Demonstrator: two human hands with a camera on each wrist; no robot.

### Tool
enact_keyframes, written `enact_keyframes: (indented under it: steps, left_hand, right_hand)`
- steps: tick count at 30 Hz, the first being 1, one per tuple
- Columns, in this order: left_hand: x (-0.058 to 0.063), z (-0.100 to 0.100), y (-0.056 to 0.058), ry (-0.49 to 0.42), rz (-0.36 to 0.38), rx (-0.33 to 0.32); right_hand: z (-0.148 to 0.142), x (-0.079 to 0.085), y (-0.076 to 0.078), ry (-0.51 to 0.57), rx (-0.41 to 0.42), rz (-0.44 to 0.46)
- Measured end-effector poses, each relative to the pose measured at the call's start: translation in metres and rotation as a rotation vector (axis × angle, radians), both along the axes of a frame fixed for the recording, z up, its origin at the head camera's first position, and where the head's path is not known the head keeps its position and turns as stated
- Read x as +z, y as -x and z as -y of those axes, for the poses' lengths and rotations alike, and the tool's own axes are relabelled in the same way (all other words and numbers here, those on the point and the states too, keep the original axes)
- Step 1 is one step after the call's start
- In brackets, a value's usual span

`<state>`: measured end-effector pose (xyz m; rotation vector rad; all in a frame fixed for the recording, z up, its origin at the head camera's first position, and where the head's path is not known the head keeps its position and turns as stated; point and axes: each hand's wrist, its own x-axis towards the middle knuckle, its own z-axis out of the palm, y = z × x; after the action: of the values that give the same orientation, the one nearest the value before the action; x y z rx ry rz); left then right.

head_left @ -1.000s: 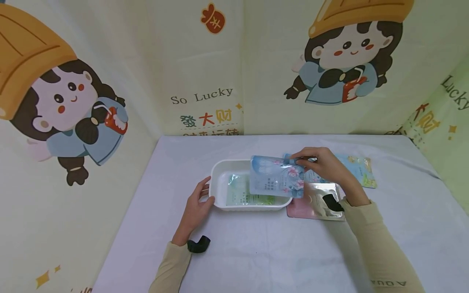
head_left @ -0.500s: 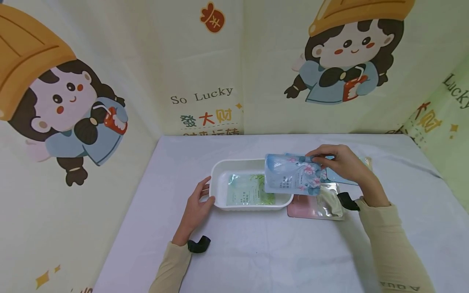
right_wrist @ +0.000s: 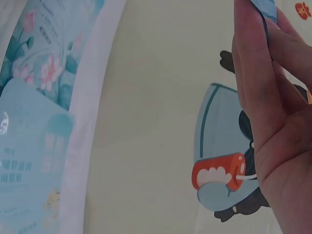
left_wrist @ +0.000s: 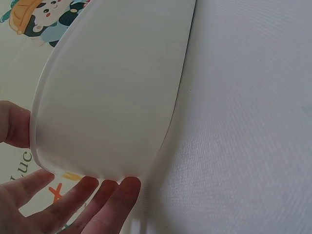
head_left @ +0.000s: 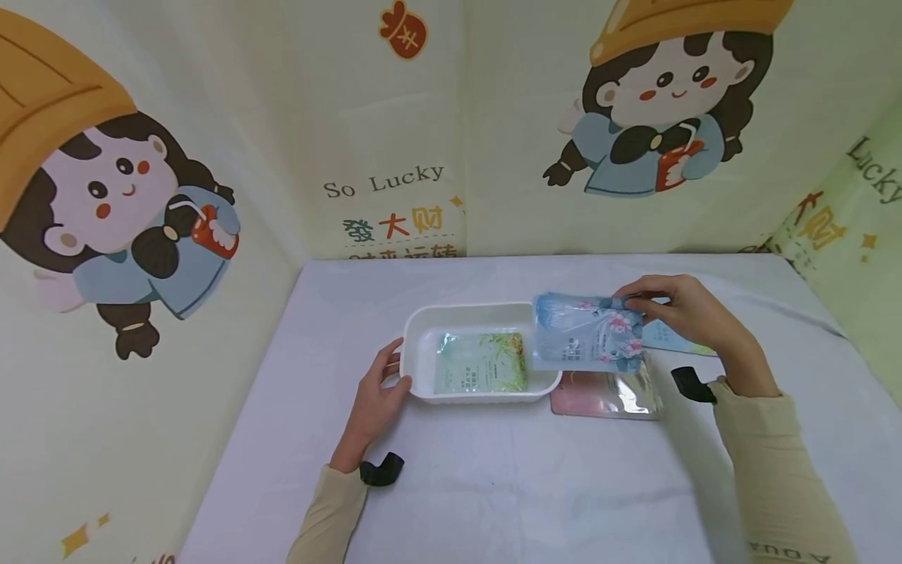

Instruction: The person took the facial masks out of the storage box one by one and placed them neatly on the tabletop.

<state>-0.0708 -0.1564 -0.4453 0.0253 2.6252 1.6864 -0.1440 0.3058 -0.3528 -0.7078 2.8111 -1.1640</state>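
Note:
My left hand (head_left: 377,395) holds the left end of a white plastic tray (head_left: 423,345). In the left wrist view its fingertips press against the tray's outer wall (left_wrist: 112,92). A green sheet mask packet (head_left: 475,372) lies flat inside the tray. Between thumb and fingers, my right hand (head_left: 687,309) pinches the upper right corner of a blue sheet mask packet (head_left: 585,333) printed with pink flowers. This packet is raised and overlaps the tray's right end in the head view. Only a sliver of the held packet (right_wrist: 267,7) shows in the right wrist view.
A pink and silver packet (head_left: 599,395) lies right of the tray, partly covered by the held one. Behind my right hand is a light blue packet (head_left: 676,338). The right wrist view also shows a flowered packet (right_wrist: 48,73) there. A printed curtain (head_left: 395,117) hangs behind the table.
My right hand has moved to the right with the blue packet, uncovering more of the green packet in the tray. The left hand and the tray stay in place.

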Motion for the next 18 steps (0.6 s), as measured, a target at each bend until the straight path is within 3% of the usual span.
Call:
enact_keyframes:
  steps: [3, 6, 18]
  left_hand:
    - [-0.009, 0.003, 0.003, 0.000, 0.008, 0.005]
    - [-0.009, 0.003, 0.004, -0.012, 0.012, 0.001]
    - [0.019, -0.008, -0.009, -0.018, 0.026, 0.018]
  right_hand:
    - [-0.006, -0.001, -0.002, -0.012, -0.014, -0.010]
    - [-0.014, -0.001, -0.005, -0.019, -0.029, -0.018]
    - [-0.035, 0.000, -0.012, -0.009, -0.103, 0.018]
